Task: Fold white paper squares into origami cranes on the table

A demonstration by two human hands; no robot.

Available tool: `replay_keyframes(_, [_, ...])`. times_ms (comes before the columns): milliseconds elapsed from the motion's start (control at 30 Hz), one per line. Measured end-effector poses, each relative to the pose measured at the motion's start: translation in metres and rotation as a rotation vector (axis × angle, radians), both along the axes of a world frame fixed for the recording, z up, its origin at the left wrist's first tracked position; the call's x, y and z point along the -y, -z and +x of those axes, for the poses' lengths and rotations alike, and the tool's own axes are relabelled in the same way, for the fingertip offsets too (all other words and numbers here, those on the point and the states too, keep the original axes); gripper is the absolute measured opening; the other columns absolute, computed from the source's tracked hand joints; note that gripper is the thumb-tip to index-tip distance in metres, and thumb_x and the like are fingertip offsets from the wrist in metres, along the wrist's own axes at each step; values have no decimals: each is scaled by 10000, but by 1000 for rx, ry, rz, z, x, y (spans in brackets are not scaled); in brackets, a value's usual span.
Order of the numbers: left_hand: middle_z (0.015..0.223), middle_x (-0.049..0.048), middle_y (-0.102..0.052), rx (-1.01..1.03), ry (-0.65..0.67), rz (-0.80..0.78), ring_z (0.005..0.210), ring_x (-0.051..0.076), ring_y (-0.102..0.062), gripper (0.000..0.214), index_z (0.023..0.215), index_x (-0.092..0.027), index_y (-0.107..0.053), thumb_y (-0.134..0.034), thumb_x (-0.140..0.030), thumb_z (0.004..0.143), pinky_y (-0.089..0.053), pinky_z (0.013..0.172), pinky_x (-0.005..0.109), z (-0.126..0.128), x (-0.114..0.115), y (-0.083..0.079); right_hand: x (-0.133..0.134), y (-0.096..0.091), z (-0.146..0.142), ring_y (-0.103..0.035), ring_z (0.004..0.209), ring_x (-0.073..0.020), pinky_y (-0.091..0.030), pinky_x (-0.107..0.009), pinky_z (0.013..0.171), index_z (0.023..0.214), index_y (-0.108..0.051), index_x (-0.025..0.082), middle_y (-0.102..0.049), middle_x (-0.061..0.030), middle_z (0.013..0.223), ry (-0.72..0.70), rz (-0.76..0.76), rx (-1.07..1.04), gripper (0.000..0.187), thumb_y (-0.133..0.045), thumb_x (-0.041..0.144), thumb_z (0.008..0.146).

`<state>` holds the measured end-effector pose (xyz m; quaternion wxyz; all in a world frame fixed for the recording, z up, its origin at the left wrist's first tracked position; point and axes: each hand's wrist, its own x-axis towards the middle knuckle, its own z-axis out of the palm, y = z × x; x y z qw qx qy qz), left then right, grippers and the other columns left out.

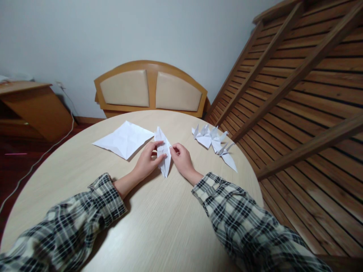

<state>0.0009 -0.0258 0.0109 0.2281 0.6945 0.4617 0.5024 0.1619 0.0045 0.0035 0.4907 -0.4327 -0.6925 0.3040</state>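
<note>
A partly folded piece of white paper, narrow and diamond-shaped, is between my two hands over the table. My left hand grips its left side, with the thumb and a finger lying over its face. With thumb and fingertips, my right hand pinches the right edge of the same folded paper. A flat, creased white sheet lies just left of it, its right corner close to the folded paper's top. Several finished white paper cranes stand in a cluster to the right.
The round, pale wooden table carries all the paper. Behind it stands a wooden headboard with cream panels against the wall. A slatted wooden frame leans at the right. A cabinet and a white cable are at the left.
</note>
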Motion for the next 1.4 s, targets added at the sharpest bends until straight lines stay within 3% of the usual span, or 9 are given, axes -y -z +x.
replay_keyframes(133, [1197,107,-564,32,-11,-25,1002,211,-579,464,1241,-198,-524,-671,-281,808,-516,805,343,0,-1,2,1,-3,0,-550,756,-170,-439,-307,715,787,-517,221,-579,-13,782,-26,37,-47,185,-475,338,923])
replay_keyframes(367, [972,63,-584,107,-6,-53,837,174,-576,436,1274,-212,-535,-617,-260,848,-500,683,291,-1,-2,-1,3,-5,0,-505,726,-174,-415,-308,700,773,-465,238,-517,-4,743,31,31,-83,196,-439,339,939])
replay_keyframes(500, [909,39,-589,197,-44,-11,791,153,-564,388,1260,-206,-523,-568,-224,875,-481,707,296,-4,-6,5,1,-3,1,-499,735,-174,-415,-307,715,794,-466,235,-515,-1,754,46,8,-78,187,-427,336,947])
replay_keyframes(667, [788,-9,-581,453,51,-83,729,143,-568,359,1159,-225,-504,-634,-222,825,-468,693,288,-6,-12,12,-1,1,2,-516,757,-175,-416,-307,731,797,-492,227,-531,-2,769,23,-12,-93,181,-438,322,941])
replay_keyframes(900, [776,-6,-544,572,-4,-195,651,120,-498,173,923,-206,-591,-641,-211,758,-414,566,240,-3,-11,8,-6,6,1,-576,811,-172,-467,-312,768,928,-528,223,-602,-25,873,-12,-59,-153,89,-508,305,899])
replay_keyframes(1133, [717,-44,-555,664,78,-229,604,106,-519,256,968,-233,-514,-658,-200,758,-417,552,216,0,-8,9,4,1,1,-578,981,-186,-491,-348,887,1051,-570,241,-580,-61,1053,-104,122,-69,173,-558,301,889])
replay_keyframes(1233, [773,-27,-589,617,99,-231,654,111,-552,186,909,-220,-537,-667,-238,777,-452,584,223,1,-7,9,10,-3,0,-561,1072,-190,-489,-367,935,1128,-578,266,-539,-77,1152,-166,183,-42,220,-554,320,915])
replay_keyframes(1300, [926,15,-641,582,93,-259,799,146,-602,160,932,-216,-588,-647,-297,807,-496,664,257,1,-8,10,13,-5,0,-540,1144,-197,-458,-394,999,1170,-585,282,-537,-80,1192,-207,205,8,248,-536,342,935])
replay_keyframes(1400, [1156,74,-649,595,45,-281,1067,216,-591,303,1043,-210,-639,-563,-449,873,-510,838,334,1,-12,14,17,-8,0,-472,1268,-211,-376,-431,1091,1234,-581,300,-529,-79,1283,-222,266,124,299,-508,376,955])
